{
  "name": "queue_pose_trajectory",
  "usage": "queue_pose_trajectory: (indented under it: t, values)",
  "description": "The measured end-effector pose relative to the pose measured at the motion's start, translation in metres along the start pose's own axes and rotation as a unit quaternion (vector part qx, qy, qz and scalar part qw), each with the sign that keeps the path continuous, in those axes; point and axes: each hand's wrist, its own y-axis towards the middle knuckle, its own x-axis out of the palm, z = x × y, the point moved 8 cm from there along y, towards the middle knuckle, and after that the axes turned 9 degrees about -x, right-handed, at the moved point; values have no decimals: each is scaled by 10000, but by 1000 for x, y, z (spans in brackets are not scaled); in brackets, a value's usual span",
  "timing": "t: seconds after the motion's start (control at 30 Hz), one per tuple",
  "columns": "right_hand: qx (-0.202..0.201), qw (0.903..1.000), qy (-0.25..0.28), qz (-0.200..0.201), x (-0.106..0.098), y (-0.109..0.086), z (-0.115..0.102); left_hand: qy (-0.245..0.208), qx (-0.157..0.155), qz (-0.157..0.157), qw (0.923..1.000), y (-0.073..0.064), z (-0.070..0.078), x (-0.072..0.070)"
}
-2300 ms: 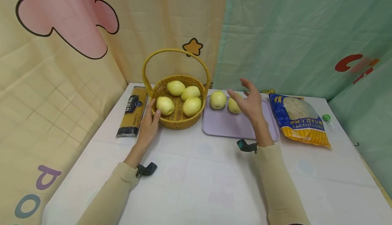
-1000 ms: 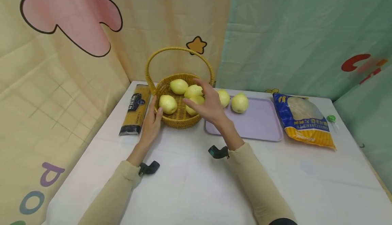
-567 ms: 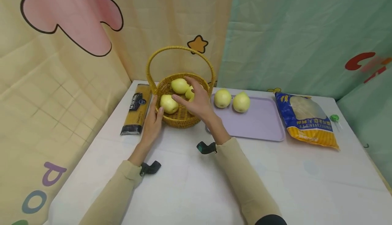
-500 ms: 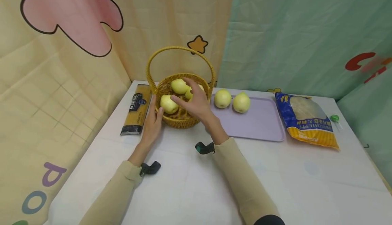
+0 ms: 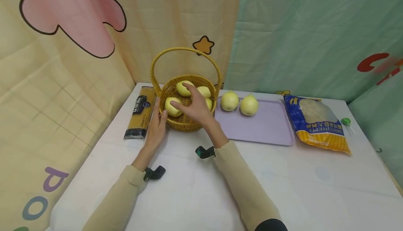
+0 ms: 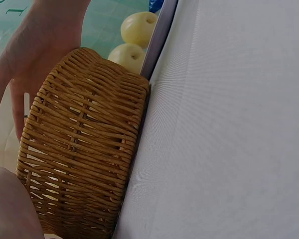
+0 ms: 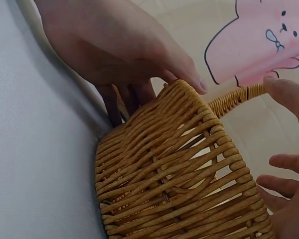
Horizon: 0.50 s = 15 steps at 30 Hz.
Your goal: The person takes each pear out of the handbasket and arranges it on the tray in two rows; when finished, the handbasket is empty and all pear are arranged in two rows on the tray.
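Observation:
A yellow wicker basket [image 5: 184,126] with a tall looped handle stands at the back left of the table. Several pale yellow-green pears [image 5: 184,88] lie in it. My left hand [image 5: 155,129] rests against the basket's left side, fingers along the outer wall and thumb at the rim; the right wrist view also shows this left hand [image 7: 104,45] on the wicker. Over the basket, my right hand [image 5: 196,107] has its thumb and fingers spread around the left-hand pear [image 5: 171,107], without visibly gripping it. In the left wrist view, the right hand [image 6: 45,45] partly hides behind the basket.
A lilac tray [image 5: 255,129] with two pears [image 5: 229,101] sits right of the basket. Farther right are a blue and orange pasta bag [image 5: 316,124] and a green lollipop [image 5: 345,121]. A spaghetti packet [image 5: 140,114] lies on the left. Curtains close off the back and sides.
My right hand has moved left, from above the tray to above the basket, reaching toward the left-hand pear. My left hand has kept its place on the basket.

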Motion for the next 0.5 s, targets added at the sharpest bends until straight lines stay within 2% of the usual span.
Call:
queue_pose_trajectory:
  t: [0.27, 0.5]
  values:
    - [-177, 9987, -298, -383, 10, 2, 1, -50, -81, -21, 10000, -2, -3, -1]
    - [-305, 9971, -522, -461, 12, 4, 1, -99, -58, 2, 9999, -3, 0, -1]
